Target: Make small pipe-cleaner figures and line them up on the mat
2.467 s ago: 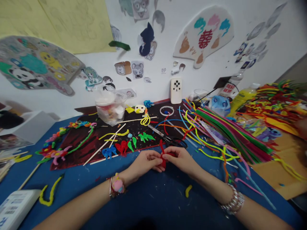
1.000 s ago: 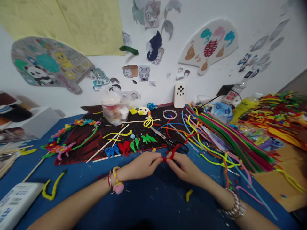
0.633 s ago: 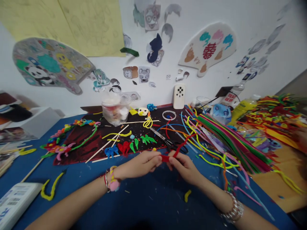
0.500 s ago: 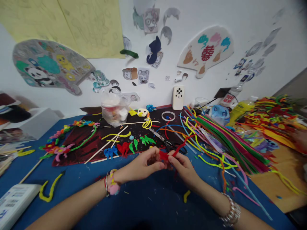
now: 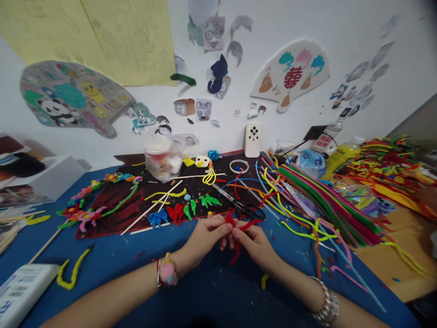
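My left hand (image 5: 204,238) and my right hand (image 5: 253,242) meet over the blue table (image 5: 112,259), both pinching a red pipe cleaner (image 5: 236,237). One end of it sticks up between my fingertips, another points right, and a tail hangs down between my hands. Black-handled scissors (image 5: 243,208) lie just behind my fingers. Small blue, red and green pipe-cleaner shapes (image 5: 177,212) sit in a row on the dark mat (image 5: 112,212) to the left.
A big bundle of coloured pipe cleaners (image 5: 317,196) fans across the right side. A clear plastic tub (image 5: 162,159), wooden sticks (image 5: 150,209), a flower garland (image 5: 85,205) and a white box (image 5: 20,291) lie to the left. A yellow scrap (image 5: 70,273) rests near the front.
My hands have kept twisting the red pipe cleaner; its long end, which pointed up and right, is now bent shorter and a tail hangs down. The view shifted slightly.
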The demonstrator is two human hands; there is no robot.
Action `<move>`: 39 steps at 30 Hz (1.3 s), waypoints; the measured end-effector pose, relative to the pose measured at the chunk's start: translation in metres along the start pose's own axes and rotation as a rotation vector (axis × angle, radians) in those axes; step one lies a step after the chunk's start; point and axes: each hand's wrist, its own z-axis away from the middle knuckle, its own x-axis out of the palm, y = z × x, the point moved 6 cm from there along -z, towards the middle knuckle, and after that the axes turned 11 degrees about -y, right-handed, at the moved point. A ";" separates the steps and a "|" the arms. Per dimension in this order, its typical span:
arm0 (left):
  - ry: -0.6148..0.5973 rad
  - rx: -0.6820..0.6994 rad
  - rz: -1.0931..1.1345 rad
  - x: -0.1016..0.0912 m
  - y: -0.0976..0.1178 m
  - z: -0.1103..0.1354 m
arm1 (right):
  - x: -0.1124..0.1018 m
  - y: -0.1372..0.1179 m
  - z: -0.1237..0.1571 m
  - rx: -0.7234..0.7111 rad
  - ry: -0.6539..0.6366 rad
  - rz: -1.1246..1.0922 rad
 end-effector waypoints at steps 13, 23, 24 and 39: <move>0.028 -0.060 0.159 0.003 -0.011 0.001 | 0.005 0.001 0.001 0.027 -0.035 0.057; 0.140 0.016 -0.207 -0.016 0.014 0.000 | -0.043 -0.004 0.000 0.020 0.174 0.850; 0.107 -0.005 -0.164 -0.015 0.013 -0.001 | -0.053 -0.003 0.001 0.042 0.229 0.994; -0.106 -0.154 -0.402 -0.025 0.034 0.001 | -0.089 0.014 0.004 0.414 0.095 1.373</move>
